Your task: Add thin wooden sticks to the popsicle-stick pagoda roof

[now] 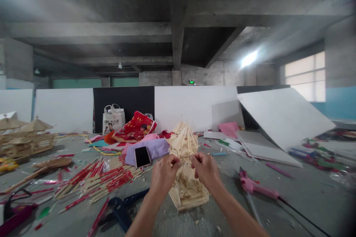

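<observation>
The wooden stick model point(189, 173) stands on the grey bench point(222, 211), in the middle and in front of the person, between the two hands. It has a flat base of sticks at the near side, and above it rises a pointed roof of sticks which meet at the top. Another pointed top shows just behind; I cannot tell if it belongs to the same model.

The left hand point(166, 172) is at the left side of the model, with thumb and finger bent close together. The right hand point(206, 168) is opposite, its fingers also brought together near the roof. Whether either hand grips a thin piece, or only touches the model, I cannot tell, because the fingertips are too small to see clearly.

To the left of the left hand, a phone point(142, 156) lies on a purple cloth point(161, 147). Nearer, many sticks with red wrapping point(108, 179) are spread in a loose heap, and a dark blue tool point(120, 207) lies beside the left forearm. On the right side, a pink glue gun point(258, 188) lies with its black cord toward the near edge. At the far left stand other stick buildings point(36, 137), and behind everything are upright white panels point(191, 105).
</observation>
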Demonstrator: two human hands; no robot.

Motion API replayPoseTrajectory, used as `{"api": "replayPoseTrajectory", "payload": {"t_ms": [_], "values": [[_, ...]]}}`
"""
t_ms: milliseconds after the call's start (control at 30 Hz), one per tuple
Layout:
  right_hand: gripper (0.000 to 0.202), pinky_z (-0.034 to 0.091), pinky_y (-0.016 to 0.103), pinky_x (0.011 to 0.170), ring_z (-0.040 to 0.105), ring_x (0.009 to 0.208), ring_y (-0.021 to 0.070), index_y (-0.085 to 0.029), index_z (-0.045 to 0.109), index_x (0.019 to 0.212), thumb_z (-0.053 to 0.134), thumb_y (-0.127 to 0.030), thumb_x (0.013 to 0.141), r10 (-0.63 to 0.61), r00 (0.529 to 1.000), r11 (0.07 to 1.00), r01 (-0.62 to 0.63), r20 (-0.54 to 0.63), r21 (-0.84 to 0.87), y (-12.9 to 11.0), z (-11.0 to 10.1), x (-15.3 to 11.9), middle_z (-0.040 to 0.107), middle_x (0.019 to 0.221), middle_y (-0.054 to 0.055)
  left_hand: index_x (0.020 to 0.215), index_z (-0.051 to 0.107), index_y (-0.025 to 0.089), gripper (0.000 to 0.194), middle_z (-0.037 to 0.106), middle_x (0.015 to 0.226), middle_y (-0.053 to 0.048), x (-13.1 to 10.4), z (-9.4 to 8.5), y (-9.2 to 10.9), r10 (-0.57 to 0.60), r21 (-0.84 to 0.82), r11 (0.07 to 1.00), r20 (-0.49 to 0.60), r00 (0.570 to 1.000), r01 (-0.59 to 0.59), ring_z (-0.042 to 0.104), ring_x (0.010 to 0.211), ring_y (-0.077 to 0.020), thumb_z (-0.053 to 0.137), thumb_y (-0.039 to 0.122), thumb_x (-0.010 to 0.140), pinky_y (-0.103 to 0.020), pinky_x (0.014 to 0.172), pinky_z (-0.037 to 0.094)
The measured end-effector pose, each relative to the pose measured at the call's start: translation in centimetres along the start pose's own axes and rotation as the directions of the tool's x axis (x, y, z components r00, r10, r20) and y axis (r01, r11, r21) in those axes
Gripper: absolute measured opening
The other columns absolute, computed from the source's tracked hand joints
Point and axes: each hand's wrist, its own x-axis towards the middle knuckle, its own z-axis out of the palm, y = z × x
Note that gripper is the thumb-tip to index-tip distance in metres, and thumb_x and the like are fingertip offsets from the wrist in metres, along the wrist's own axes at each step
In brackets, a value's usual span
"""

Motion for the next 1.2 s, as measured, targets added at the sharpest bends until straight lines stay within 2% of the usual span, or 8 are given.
{"api": "replayPoseTrajectory", "payload": {"t_ms": [233, 367, 567, 733, 967, 1200], "values": [[0.027, 0.032, 0.015, 0.031, 0.049, 0.03, 0.0078, -0.016, 0.052, 0.057, 0.044, -0.034, 0.075, -0.014, 1.0, 1.0, 0.014, 0.001, 0.005, 0.0, 0.0, 0.0, 0.054, 0.047, -0.003, 0.072, 0.064, 0.021, 0.011, 0.066, 0.071, 0.002, 0.0, 0.0, 0.3, -0.001, -0.012, 1.0, -0.01, 1.0, 0.001, 0.057, 0.067, -0.0131, 0.054, 0.025, 0.071, -0.022, 0.06, 0.034], [0.027, 0.031, 0.015, 0.029, 0.048, 0.03, 0.0079, -0.016, 0.051, 0.057, 0.043, -0.034, 0.075, -0.006, 1.0, 1.0, 0.006, 0.004, 0.021, -0.1, 0.0, -0.1, 0.054, 0.046, -0.003, 0.074, 0.065, 0.02, 0.017, 0.066, 0.072, 0.0, 0.0, 0.1, 1.1, -0.013, -0.045, 0.999, -0.033, 0.999, 0.012, 0.057, 0.067, -0.0142, 0.05, 0.028, 0.074, -0.023, 0.062, 0.034], [0.027, 0.03, 0.014, 0.028, 0.047, 0.029, 0.0067, -0.016, 0.052, 0.06, 0.042, -0.036, 0.076, -0.002, 1.0, 0.999, 0.001, 0.012, 0.054, -0.4, 0.0, -0.3, 0.054, 0.048, -0.002, 0.076, 0.065, 0.018, 0.026, 0.063, 0.062, 0.0, -0.1, 0.9, 2.6, -0.038, -0.182, 0.983, -0.016, 0.999, 0.035, 0.056, 0.058, -0.0139, 0.044, 0.033, 0.078, -0.022, 0.055, 0.035], [0.028, 0.031, 0.015, 0.028, 0.048, 0.03, 0.0075, -0.016, 0.051, 0.059, 0.045, -0.037, 0.076, 0.001, 1.0, 0.997, -0.003, 0.027, 0.08, -0.7, -0.5, -1.0, 0.054, 0.049, -0.003, 0.075, 0.065, 0.017, 0.026, 0.057, 0.052, 0.003, -0.5, 1.4, 2.8, -0.084, -0.329, 0.94, 0.034, 0.996, 0.091, 0.05, 0.043, -0.0105, 0.045, 0.035, 0.077, -0.021, 0.046, 0.034], [0.03, 0.032, 0.016, 0.029, 0.047, 0.031, 0.0074, -0.017, 0.049, 0.059, 0.043, -0.039, 0.078, 0.012, 0.998, 0.99, -0.021, 0.063, 0.136, -0.8, -0.6, -2.6, 0.051, 0.048, -0.004, 0.078, 0.063, 0.014, 0.028, 0.045, 0.041, 0.006, -0.6, 1.4, 2.8, -0.163, -0.541, 0.813, 0.146, 0.976, 0.217, 0.036, 0.034, -0.0061, 0.052, 0.039, 0.072, -0.018, 0.037, 0.026], [0.027, 0.032, 0.015, 0.031, 0.048, 0.033, 0.0071, -0.017, 0.051, 0.063, 0.044, -0.038, 0.079, -0.025, 0.997, 0.992, 0.016, 0.074, 0.127, -1.7, -0.9, -4.1, 0.052, 0.052, -0.003, 0.078, 0.06, 0.011, 0.033, 0.038, 0.04, 0.008, -1.3, 1.2, 2.9, -0.215, -0.723, 0.56, 0.346, 0.913, 0.405, 0.026, 0.034, -0.003, 0.061, 0.04, 0.063, -0.017, 0.035, 0.017]]}}
